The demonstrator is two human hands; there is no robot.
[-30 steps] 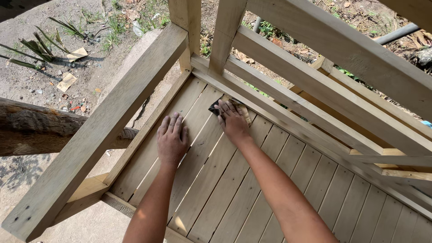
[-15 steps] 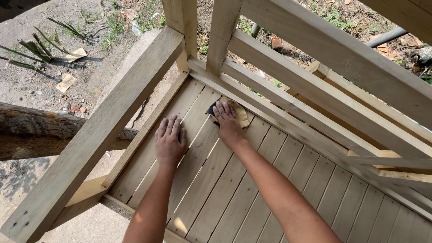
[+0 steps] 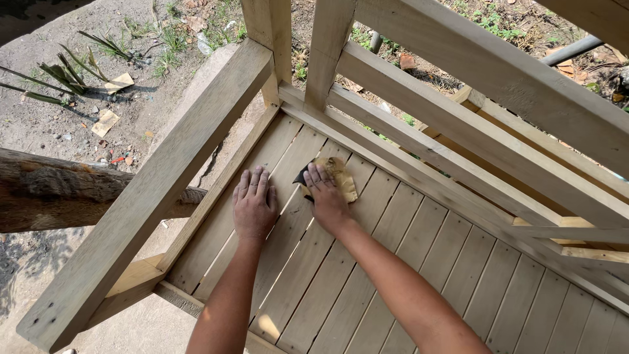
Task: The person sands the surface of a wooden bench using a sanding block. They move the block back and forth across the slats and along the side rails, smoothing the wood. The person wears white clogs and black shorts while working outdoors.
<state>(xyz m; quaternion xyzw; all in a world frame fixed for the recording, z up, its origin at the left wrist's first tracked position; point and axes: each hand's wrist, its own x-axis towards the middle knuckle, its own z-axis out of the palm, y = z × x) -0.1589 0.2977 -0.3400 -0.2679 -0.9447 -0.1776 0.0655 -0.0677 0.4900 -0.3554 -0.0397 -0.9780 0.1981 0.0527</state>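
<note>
**Palms down on a slatted wooden floor**

Seen from above, inside a pale timber frame set over bare ground. At far left, a rough log [image 3: 59,190] lying across the dirt, with scraps of cardboard [image 3: 105,121] and thin green leaves [image 3: 65,69] scattered beyond it. Next, a broad diagonal beam [image 3: 164,190] running from the lower left up to a pair of upright posts [image 3: 272,26], closing off that side of the floor.

Just right of the beam, the left hand [image 3: 254,204] spread flat on the slatted floor [image 3: 367,275], fingers extended and together, gripping nothing; by the look of it, planted there as a brace for the leaning body. Close beside it, not touching, the right hand [image 3: 325,196] pressed down on a worn tan sheet of sandpaper [image 3: 342,176], fingertips splayed over its near edge, pinning rather than clenching. Sheet lying flat on the boards near the far corner of the floor, dark backing showing at its left edge, tan edge poking out past the fingers toward the rail. Flat-palm pressure likely there to keep the abrasive face in full contact with the wood.

Further right, two parallel horizontal rails [image 3: 458,164] slanting down across the frame, with a heavier top rail [image 3: 498,72] above. Beyond them, dry soil, patches of weeds and a dark pipe [image 3: 570,49] at the upper right.
</note>
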